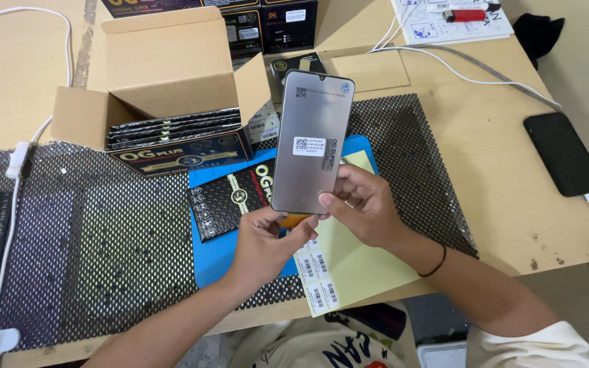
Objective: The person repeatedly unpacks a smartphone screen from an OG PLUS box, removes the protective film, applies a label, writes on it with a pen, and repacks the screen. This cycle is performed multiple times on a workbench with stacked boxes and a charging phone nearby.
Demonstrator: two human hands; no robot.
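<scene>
A grey phone display panel (311,140) is held upright above the worktop (506,184), centre of scene, by both hands. Left hand (262,244) is closed on its near bottom edge from below; right hand (365,204) has fingers (326,200) pinched on the lower right edge. A black packet (230,197) lies on a blue mat (207,255) just left of the hands, w/ a yellow label sheet (349,262) beneath them. An open cardboard box (161,82) of packets sits far left; a black phone (565,153) lies far right.
</scene>
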